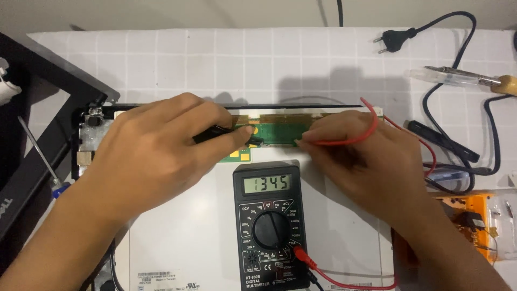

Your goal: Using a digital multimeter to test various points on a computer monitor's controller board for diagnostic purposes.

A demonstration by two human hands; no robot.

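At nine o'clock a black frame point(37, 134) lies slanted across the white gridded mat point(215, 54), and a thin screwdriver point(40, 156) with a blue handle rests just inside it. Moving right, the left hand point(156, 156) lies palm down over the upper left of a flat white display panel point(188, 237), its fingers clenched around a black probe point(221, 132) whose tip points toward three o'clock and touches the green circuit strip point(280, 132) along the panel's top edge. That strip sits near the centre of the view, just under a band of amber tape point(285, 117).

At six o'clock from the strip a black multimeter point(272, 226) lies on the panel, its grey screen lit with digits and its round dial point(272, 229) turned toward five o'clock. A red plug point(304, 257) is seated at its lower right.

To the right, the right hand point(366, 161) grips a red probe point(334, 141), pinched between the fingertips, with the tip set on the green strip close to the black one. Its red lead point(371, 110) loops up over the knuckles.

Toward two o'clock lie a black mains plug point(396, 39) and a soldering iron point(463, 77) with a wooden handle; black cables point(493, 140) run down the right edge. At four o'clock sits an orange device point(474, 215).
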